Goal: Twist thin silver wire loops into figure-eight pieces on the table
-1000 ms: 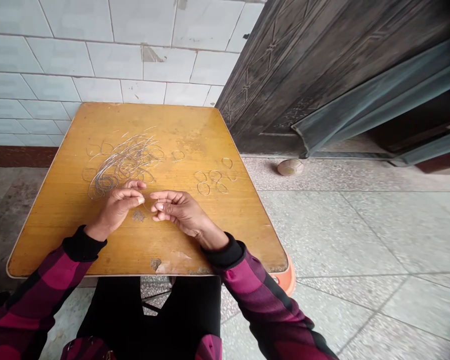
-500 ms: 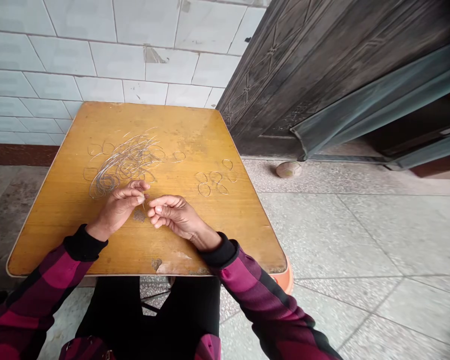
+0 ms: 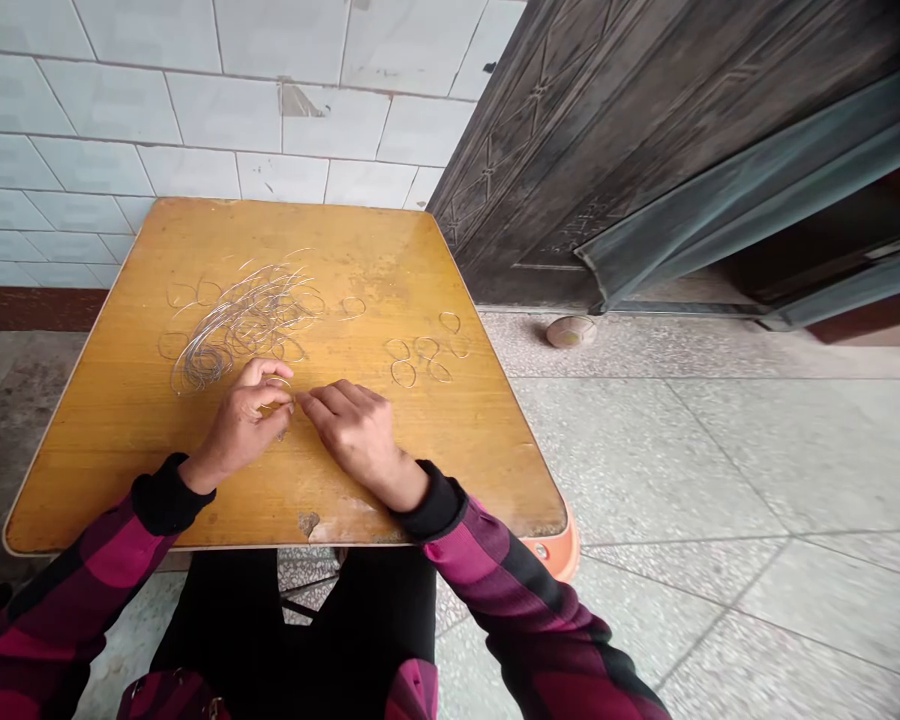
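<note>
A thin wire loop (image 3: 279,380) is pinched between the thumb and fingers of my left hand (image 3: 251,412), above the middle of the table (image 3: 330,455). My right hand (image 3: 356,430) is turned back upward, its fingertips closed together right beside the left fingertips, where the loop's ends meet. The wire between the two hands is very fine and mostly hidden by the fingers. Just beyond my left hand lies a tangled pile of cut silvery wires (image 3: 247,315), with some loops around it. Several bent wire rings (image 3: 403,373) lie apart on the right side of the table.
A single wire ring (image 3: 353,307) lies between the pile and the right group. White wall tiles (image 3: 195,105) stand behind the table. At the right are a dark carved door (image 3: 540,150), a grey-green curtain (image 3: 690,230), a round object (image 3: 571,331) on the floor and an orange stool (image 3: 559,550).
My right hand has rolled over so its back faces up, and its fingertips have come together close to my left hand. The left fingers have shifted around the loop. The view has moved slightly.
</note>
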Action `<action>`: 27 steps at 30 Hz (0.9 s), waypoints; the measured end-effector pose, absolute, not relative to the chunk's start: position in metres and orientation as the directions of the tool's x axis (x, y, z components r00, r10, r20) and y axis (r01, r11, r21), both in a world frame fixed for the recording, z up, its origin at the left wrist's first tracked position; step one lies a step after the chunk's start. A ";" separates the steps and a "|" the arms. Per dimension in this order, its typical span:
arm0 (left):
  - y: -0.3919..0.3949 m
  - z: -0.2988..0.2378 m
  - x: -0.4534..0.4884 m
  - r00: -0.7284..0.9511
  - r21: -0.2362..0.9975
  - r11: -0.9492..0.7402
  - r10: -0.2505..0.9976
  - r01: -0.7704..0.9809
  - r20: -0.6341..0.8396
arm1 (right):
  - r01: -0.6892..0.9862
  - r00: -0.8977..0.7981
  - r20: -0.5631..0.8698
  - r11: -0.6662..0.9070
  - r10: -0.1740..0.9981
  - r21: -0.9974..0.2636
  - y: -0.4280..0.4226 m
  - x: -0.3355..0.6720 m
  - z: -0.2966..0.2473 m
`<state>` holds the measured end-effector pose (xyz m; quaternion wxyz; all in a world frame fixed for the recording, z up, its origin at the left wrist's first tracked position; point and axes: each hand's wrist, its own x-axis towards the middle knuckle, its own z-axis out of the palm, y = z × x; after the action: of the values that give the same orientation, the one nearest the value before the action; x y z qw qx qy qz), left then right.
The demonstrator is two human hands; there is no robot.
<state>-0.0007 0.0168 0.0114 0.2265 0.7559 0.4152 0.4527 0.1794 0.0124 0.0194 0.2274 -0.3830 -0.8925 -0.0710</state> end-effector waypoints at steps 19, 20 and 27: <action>0.017 0.010 -0.001 0.156 0.736 -0.553 0.828 0.391 0.539 | 0.714 -0.401 0.466 0.588 0.789 -0.380 0.017 0.172 0.007; 0.018 0.009 -0.002 0.142 0.738 -0.546 0.831 0.398 0.538 | 0.687 -0.369 0.457 0.568 0.809 -0.453 0.019 0.173 0.007; 0.021 0.008 -0.005 0.065 0.773 -0.478 0.864 0.417 0.500 | 0.286 -0.239 0.167 0.234 0.956 -0.929 0.025 0.171 0.003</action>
<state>-0.0054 0.0207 0.0082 0.2210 0.6954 0.4604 0.5056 0.1709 0.0254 0.0031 0.4076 -0.4627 -0.6715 0.4109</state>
